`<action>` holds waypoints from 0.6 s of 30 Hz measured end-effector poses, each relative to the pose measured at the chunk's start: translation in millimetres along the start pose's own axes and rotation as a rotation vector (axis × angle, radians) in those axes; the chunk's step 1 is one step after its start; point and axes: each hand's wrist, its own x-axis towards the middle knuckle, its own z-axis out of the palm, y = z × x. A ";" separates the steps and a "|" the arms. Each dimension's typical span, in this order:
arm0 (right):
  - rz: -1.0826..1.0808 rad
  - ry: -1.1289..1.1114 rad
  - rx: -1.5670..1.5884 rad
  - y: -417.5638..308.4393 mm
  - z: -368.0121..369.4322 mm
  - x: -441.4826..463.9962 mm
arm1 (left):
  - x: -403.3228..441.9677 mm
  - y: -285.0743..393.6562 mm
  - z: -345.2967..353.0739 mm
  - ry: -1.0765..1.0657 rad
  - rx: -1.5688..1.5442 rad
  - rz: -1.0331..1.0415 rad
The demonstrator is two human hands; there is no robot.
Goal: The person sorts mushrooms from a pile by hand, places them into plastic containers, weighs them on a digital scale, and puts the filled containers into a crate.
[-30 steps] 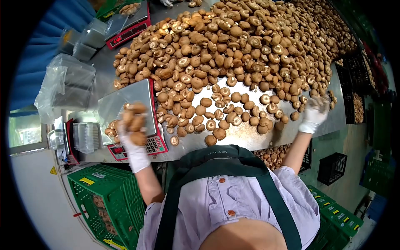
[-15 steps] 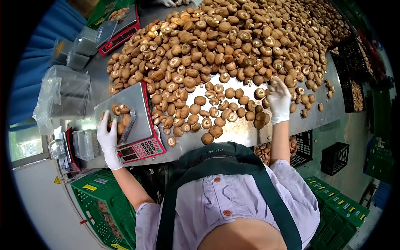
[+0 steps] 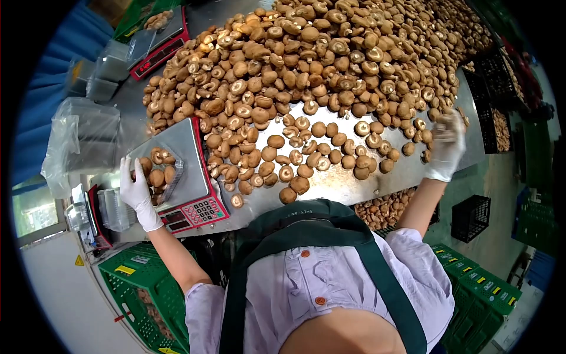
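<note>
My left hand [image 3: 135, 193], in a white glove, is at the left side of a clear plastic tray [image 3: 178, 171] with its fingers stretched and apart. Several brown shiitake mushrooms [image 3: 157, 177] lie in the tray, which rests on the plate of a red-edged digital scale [image 3: 197, 171]. Out at the right end of the table, my right hand [image 3: 446, 150], also gloved, is over a few loose mushrooms [image 3: 408, 148]. Motion smears its fingers, so whether they hold anything is unclear.
A large mushroom heap [image 3: 330, 59] covers the back of the metal table [image 3: 247, 209]. Another scale [image 3: 159, 56] stands at the upper left, near stacked clear trays [image 3: 82, 133] in plastic. Green crates [image 3: 138, 295] and a black crate [image 3: 471, 218] stand below table height.
My right hand has moved right, away from the mushrooms at the heap's front edge. The tilted tray now lies flatter on the scale, and my left hand's fingers have spread.
</note>
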 end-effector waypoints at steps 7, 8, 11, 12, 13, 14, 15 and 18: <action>-0.070 -0.926 -1.125 111.5 40.8 -88.6 | -6.6 1.7 24.0 -0.150 0.125 0.254; -0.229 -1.069 -1.220 135.4 38.3 -102.2 | -9.0 12.9 23.1 -0.115 0.171 0.306; -0.449 -1.125 -1.354 176.0 32.8 -132.1 | -12.5 23.8 20.6 -0.083 0.195 0.424; -0.487 -1.068 -1.260 176.8 34.2 -130.4 | -12.7 25.6 16.7 -0.107 0.173 0.421; -0.403 -1.040 -1.219 175.0 33.2 -125.7 | -11.9 28.1 13.0 -0.138 0.150 0.421; -0.281 -0.971 -1.207 172.2 32.7 -123.0 | -9.4 31.6 9.7 -0.136 0.150 0.422; -0.153 -0.902 -1.192 164.4 34.7 -122.7 | -8.0 40.9 2.3 -0.096 0.220 0.409; 0.332 -0.719 -0.807 171.8 22.5 -108.8 | -12.0 70.1 10.4 -0.006 0.131 0.406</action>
